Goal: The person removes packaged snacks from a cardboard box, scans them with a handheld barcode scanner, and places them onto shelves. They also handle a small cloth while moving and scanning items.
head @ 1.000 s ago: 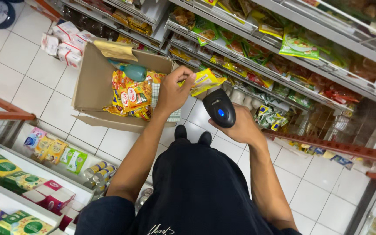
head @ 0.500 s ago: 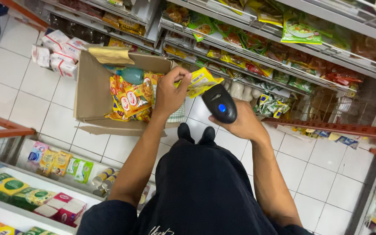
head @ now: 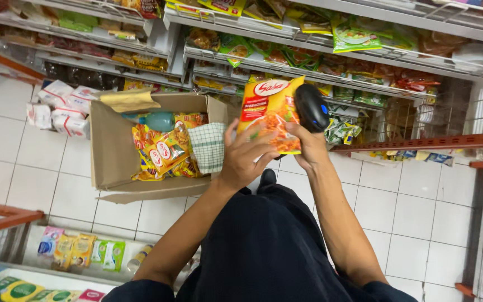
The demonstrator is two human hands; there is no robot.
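My left hand [head: 245, 158] holds up a yellow and red snack packet [head: 269, 112] by its lower edge, its printed face turned toward me. My right hand [head: 307, 149] grips a black handheld scanner [head: 311, 107] just right of the packet, its head close to the packet's right edge. Both hands are raised in front of store shelves [head: 331, 59]. To the left of my left hand, an open cardboard box [head: 113, 151] on the floor holds more yellow snack packets [head: 160, 151], a green bottle [head: 157, 120] and a checked cloth [head: 208, 146].
Wire shelves with several bagged snacks run along the top. White wrapped packs [head: 57, 109] lie on the white tiled floor left of the box. A low shelf with small packets [head: 79, 251] sits at lower left. An orange rail [head: 420, 141] crosses at right.
The packet has been lifted and turned so its front faces me, and the scanner has moved up beside it. The view has shifted, bringing the shelves closer.
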